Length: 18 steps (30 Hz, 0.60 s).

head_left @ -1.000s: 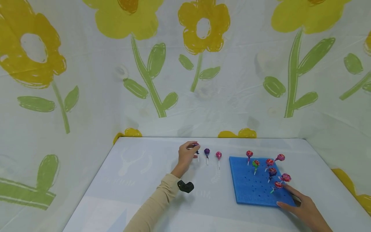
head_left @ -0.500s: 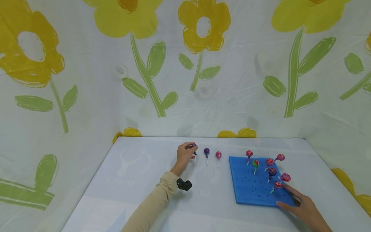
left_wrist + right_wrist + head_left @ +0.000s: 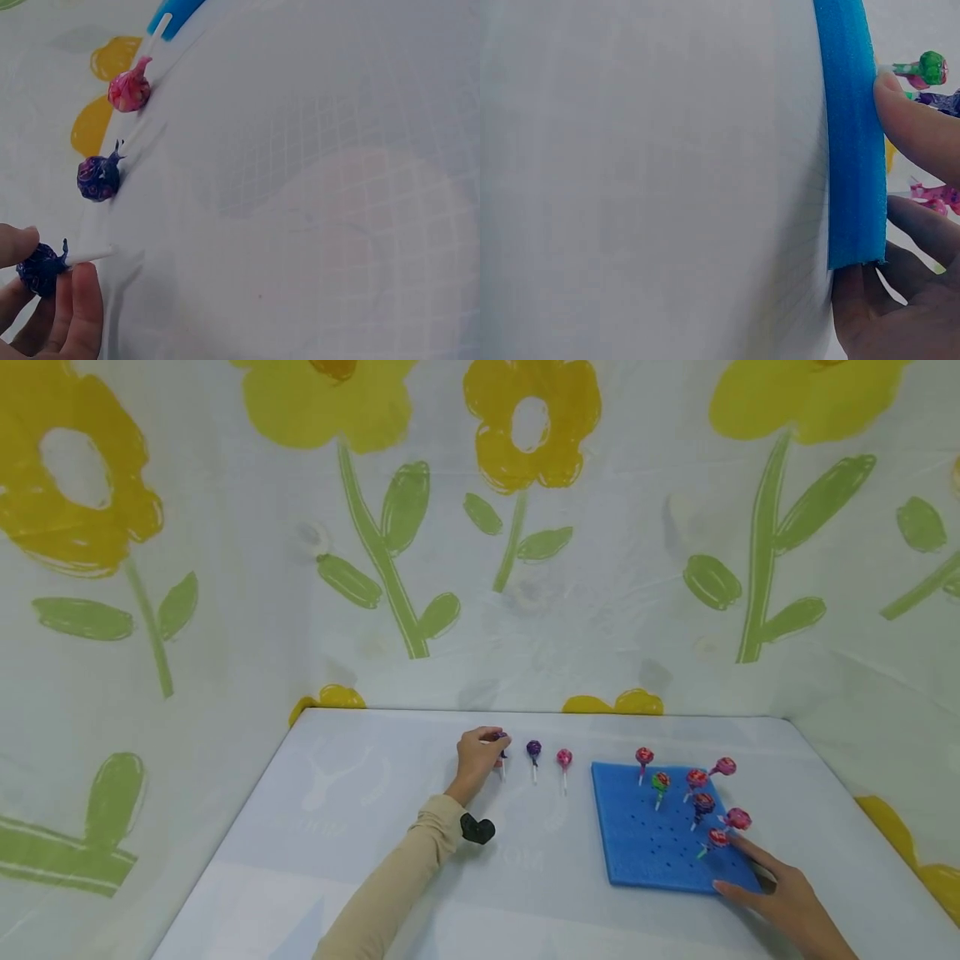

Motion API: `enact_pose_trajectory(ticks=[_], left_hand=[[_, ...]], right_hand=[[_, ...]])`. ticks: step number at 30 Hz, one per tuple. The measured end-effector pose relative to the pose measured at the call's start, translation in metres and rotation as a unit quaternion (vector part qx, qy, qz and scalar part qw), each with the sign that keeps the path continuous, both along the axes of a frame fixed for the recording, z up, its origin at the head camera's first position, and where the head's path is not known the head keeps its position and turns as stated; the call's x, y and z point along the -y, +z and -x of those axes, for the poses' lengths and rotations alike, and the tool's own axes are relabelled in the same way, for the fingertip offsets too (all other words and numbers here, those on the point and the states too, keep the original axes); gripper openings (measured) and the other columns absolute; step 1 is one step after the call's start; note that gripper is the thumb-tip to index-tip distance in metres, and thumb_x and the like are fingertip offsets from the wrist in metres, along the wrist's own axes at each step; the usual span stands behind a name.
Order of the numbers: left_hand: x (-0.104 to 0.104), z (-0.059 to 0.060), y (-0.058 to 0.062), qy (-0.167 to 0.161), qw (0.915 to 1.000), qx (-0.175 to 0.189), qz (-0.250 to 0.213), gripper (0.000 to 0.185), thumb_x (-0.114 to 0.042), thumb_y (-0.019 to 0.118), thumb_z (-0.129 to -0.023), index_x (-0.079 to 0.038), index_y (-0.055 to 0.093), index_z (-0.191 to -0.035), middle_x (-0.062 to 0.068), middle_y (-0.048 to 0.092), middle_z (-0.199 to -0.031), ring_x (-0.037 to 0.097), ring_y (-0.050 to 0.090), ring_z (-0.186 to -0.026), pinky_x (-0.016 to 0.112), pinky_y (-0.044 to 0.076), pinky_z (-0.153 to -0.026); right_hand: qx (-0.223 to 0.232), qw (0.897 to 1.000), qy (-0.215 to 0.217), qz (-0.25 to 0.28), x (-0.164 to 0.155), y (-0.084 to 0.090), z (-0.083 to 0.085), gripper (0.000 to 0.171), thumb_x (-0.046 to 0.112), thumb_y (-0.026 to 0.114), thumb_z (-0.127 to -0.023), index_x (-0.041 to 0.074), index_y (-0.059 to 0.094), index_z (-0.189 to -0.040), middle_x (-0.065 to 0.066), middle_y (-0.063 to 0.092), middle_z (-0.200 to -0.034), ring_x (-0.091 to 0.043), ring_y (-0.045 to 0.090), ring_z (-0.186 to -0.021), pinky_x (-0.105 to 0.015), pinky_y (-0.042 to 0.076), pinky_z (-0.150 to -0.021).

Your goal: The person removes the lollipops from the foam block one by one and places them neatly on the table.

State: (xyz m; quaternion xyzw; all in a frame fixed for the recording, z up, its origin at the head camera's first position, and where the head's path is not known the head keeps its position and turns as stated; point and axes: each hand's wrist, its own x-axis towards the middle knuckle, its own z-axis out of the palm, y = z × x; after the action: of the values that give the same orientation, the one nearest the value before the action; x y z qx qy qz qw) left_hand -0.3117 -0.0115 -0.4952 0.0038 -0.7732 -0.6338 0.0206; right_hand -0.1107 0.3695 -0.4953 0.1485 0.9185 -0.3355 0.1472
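A dark purple wrapped lollipop on a white stick (image 3: 41, 268) is pinched at its head by the fingers (image 3: 79, 307) of the left hand (image 3: 478, 758), thumb above and fingertips below, curled together round the sweet. In the head view this lollipop is seen towards the far edge of the white-covered table (image 3: 375, 827), roughly midway along that edge, and its stick points toward the near edge. Whether the stick touches the cloth cannot be told for certain (the wrist view suggests that it lies very low).

Just to the right of it, a second purple wrapped lollipop (image 3: 533, 750) and then a pink wrapped lollipop (image 3: 564, 759) are laid flat on the table in a row, their sticks toward the near edge. Both are apart from the hand.

A square blue foam board with rows of small holes (image 3: 652, 835) is set on the right half of the table. Its near right corner is held by the right hand (image 3: 780, 897): in the right wrist view one finger (image 3: 915, 127) is pressed on the top face, other fingers are curved round the edge, and the corner is thus clamped between them. Several wrapped lollipops are stood upright in the far and right part of the board, among them a green-and-red one (image 3: 661, 782) and a red one (image 3: 719, 839) close to the right hand's fingertips.

A beige sleeve (image 3: 397, 885) is worn on the left arm, and a small black device (image 3: 477, 829) is strapped at its wrist. The table is backed by a pale sheet printed with yellow flowers (image 3: 525, 435).
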Motion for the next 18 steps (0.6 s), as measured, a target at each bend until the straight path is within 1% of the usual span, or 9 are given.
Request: enact_pose_trajectory(ticks=[3,7,12,16,18], left_hand=[[0.0,0.002,-0.001,-0.003,0.9998,-0.001,0.018,0.028,-0.013,0.071,-0.084,0.001,0.068,-0.108,0.009,0.063,-0.093,0.013,0.06,-0.066,0.023,0.053,-0.054],[0.001,0.004,-0.003,0.001,0.9992,0.001,0.041,0.025,-0.012,0.072,-0.083,0.001,0.069,-0.105,0.009,0.063,-0.091,0.011,0.059,-0.064,0.023,0.053,-0.055],[0.0,0.007,-0.008,-0.001,0.998,-0.015,0.061,0.022,-0.008,0.073,-0.082,0.002,0.069,-0.101,0.009,0.063,-0.086,0.012,0.06,-0.063,0.023,0.053,-0.053],[-0.002,0.007,-0.01,-0.005,0.9968,-0.021,0.077,0.024,-0.007,0.074,-0.081,0.002,0.069,-0.102,0.01,0.064,-0.086,0.013,0.06,-0.063,0.022,0.052,-0.052],[-0.003,0.007,-0.009,-0.007,0.996,-0.023,0.086,0.024,-0.007,0.074,-0.08,0.002,0.069,-0.102,0.01,0.065,-0.086,0.012,0.06,-0.062,0.022,0.052,-0.051]], right_hand=[[-0.005,1.0,-0.001,0.009,0.001,0.001,0.002,0.11,0.062,0.07,-0.072,-0.004,0.022,-0.146,-0.042,0.017,-0.14,-0.059,0.021,-0.125,-0.063,0.033,-0.094],[-0.011,1.0,-0.002,0.021,0.002,0.002,0.003,0.108,0.059,0.07,-0.073,-0.003,0.021,-0.146,-0.042,0.017,-0.141,-0.059,0.02,-0.126,-0.063,0.031,-0.096],[0.001,1.0,-0.009,0.029,0.003,0.002,0.002,0.109,0.06,0.07,-0.073,-0.003,0.02,-0.146,-0.042,0.016,-0.14,-0.059,0.02,-0.125,-0.063,0.03,-0.096],[0.004,1.0,-0.012,0.028,0.0,-0.002,0.002,0.109,0.06,0.07,-0.073,-0.003,0.02,-0.147,-0.042,0.016,-0.141,-0.059,0.02,-0.125,-0.063,0.03,-0.096],[-0.001,1.0,-0.011,0.021,-0.004,-0.008,0.002,0.108,0.06,0.07,-0.073,-0.002,0.02,-0.147,-0.041,0.016,-0.141,-0.058,0.021,-0.126,-0.061,0.032,-0.096]])
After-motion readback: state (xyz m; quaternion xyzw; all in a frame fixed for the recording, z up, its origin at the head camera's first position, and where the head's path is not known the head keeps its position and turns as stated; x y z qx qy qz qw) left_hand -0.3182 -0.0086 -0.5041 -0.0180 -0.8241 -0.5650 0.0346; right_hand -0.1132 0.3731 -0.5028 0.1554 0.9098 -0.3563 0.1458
